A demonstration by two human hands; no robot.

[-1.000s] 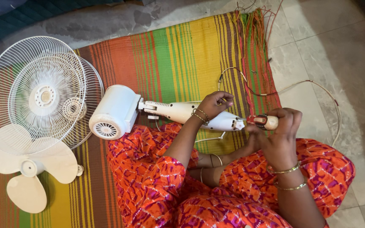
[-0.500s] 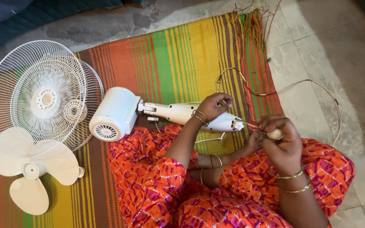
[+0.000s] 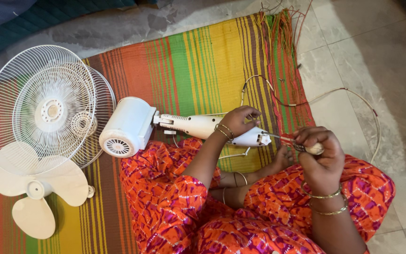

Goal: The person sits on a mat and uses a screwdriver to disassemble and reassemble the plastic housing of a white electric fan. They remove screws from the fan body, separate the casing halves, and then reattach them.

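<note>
The right hand (image 3: 323, 157) was closed around a screwdriver (image 3: 301, 146), its tip at the end of the white fan body (image 3: 198, 127). The left hand (image 3: 238, 120) gripped that body from above, just beside the tip. Beyond the motor end lay the grilles (image 3: 43, 101) and blades (image 3: 34, 186) on a striped mat (image 3: 189, 66).

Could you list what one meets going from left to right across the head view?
Fan blade → fan grilles → motor housing → white fan neck → left hand → screwdriver in the right hand → power cord.
</note>
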